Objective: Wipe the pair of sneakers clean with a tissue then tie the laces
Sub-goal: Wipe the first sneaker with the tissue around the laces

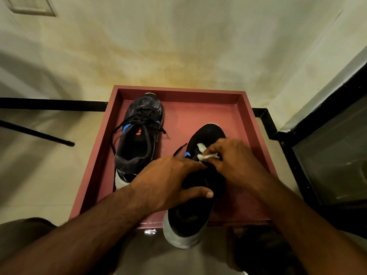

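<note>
A pale floor (39, 185) with a black border strip (51, 104) met a stained, yellowish wall (178, 46). To the right stood a dark-framed glass panel (327, 155), and a thin black rod (37, 133) lay slanted across the floor on the left. Against the wall sat a shallow red tray (248, 108) with a raised rim, holding both sneakers.

The left sneaker (139, 135) stood inside the tray near its far left corner, toe toward the wall, its toe streaked with whitish dust and its black laces (139, 118) lying loose across the tongue. The right sneaker (188, 215) lay toward the near right, its toe within the tray and its pale heel jutting over the near rim.

The left hand (168, 181) reached in from the lower left and gripped the right sneaker around its collar, thumb curled across the opening and fingers over the top. The right hand (236, 157) came in from the lower right, its fingers pinching a crumpled white tissue (204, 153) against the lacing area of that same sneaker. One loose lace end (179, 148) stuck out to the left of that shoe, over the tray's floor.
</note>
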The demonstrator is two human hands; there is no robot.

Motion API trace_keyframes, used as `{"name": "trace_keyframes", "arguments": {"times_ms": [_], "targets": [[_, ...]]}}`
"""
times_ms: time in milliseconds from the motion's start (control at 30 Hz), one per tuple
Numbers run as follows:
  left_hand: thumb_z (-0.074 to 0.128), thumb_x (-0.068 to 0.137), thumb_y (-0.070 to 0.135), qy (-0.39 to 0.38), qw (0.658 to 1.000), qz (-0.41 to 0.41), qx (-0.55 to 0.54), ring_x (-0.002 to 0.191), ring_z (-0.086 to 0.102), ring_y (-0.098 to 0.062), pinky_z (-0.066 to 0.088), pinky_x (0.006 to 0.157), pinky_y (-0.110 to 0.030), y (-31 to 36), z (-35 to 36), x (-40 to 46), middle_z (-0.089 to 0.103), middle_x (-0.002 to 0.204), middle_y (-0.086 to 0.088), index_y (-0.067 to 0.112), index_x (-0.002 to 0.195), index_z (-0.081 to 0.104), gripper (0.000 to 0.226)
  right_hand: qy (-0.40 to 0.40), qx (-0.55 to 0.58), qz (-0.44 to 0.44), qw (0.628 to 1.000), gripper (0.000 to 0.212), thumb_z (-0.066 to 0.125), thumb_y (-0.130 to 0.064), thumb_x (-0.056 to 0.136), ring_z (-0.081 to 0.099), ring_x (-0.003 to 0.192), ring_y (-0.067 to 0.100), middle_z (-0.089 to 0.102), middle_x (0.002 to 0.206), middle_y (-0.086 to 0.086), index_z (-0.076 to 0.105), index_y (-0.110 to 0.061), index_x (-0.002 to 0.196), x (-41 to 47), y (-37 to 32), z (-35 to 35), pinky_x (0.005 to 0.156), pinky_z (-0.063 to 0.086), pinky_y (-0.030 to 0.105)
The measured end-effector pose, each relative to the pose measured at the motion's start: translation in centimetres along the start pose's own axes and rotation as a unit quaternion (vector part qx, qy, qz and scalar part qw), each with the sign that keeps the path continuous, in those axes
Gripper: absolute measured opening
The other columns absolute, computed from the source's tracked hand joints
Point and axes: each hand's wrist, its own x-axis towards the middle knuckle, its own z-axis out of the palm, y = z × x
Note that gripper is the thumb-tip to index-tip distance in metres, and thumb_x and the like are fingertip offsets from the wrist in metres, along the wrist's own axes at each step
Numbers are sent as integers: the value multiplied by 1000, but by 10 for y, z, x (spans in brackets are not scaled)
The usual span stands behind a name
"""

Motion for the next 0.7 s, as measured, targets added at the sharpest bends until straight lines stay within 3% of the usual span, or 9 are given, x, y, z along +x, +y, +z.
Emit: {"name": "trace_keyframes", "arguments": {"times_ms": [100,167,233,300,333,433,500,600,700], "targets": [[43,82,89,-2,1000,6,-10,113,65,-3,59,89,-36,0,1,0,67,132,17,42,147,48,80,-93,30,-10,995,17,72,-26,96,66,93,5,72,106,-16,80,-30,111,-1,0,-10,77,52,23],[45,83,88,-4,1000,5,-17,115,65,-3,59,89,-37,0,1,-2,66,134,17,41,147,47,80,-108,117,18,987,18,79,-27,91,70,91,2,76,100,-15,81,-29,108,3,8,-24,83,57,28],[45,81,89,-5,1000,2,-19,121,63,-4,58,93,-38,1,1,-1,62,140,18,41,148,47,82,14,192,68,979,19,82,-29,88,72,86,7,78,94,-10,82,-25,107,7,16,-30,80,57,26],[44,79,90,-7,1000,-3,-18,125,61,-2,58,96,-37,2,1,-1,56,147,22,40,149,47,86,131,96,51,985,21,77,-25,93,70,87,13,75,99,-2,80,-22,113,8,20,-24,74,51,23],[45,79,90,-6,1000,-6,-16,125,61,-2,58,96,-36,3,0,0,56,147,22,41,149,47,86,122,37,28,991,24,72,-22,96,68,93,17,73,106,1,78,-22,119,7,18,-19,77,50,25],[50,81,86,-1,1000,-14,-13,109,66,0,60,86,-33,5,-1,0,67,130,19,41,146,49,79,-24,-105,-16,994,38,59,-16,101,57,114,20,60,126,1,66,-25,136,-1,-2,-7,93,50,33],[51,81,85,3,1000,-19,-12,99,67,0,60,80,-32,5,0,-1,69,119,18,41,143,50,75,-74,-179,-46,980,42,58,-14,99,51,113,19,53,123,-2,64,-27,138,-6,-15,-7,89,47,28],[53,80,83,2,999,-28,-16,96,67,-1,60,78,-32,5,2,-1,70,114,17,43,142,49,74,-98,-125,-40,987,35,63,-10,94,54,89,11,45,94,-13,74,-25,124,-12,-21,-18,64,38,18],[55,79,83,-2,999,-35,-19,94,66,-2,61,77,-32,5,2,0,70,113,16,42,142,49,75,-72,36,36,996,22,67,-19,93,64,80,5,64,84,-18,81,-30,106,-12,-14,-28,64,45,19]]}}
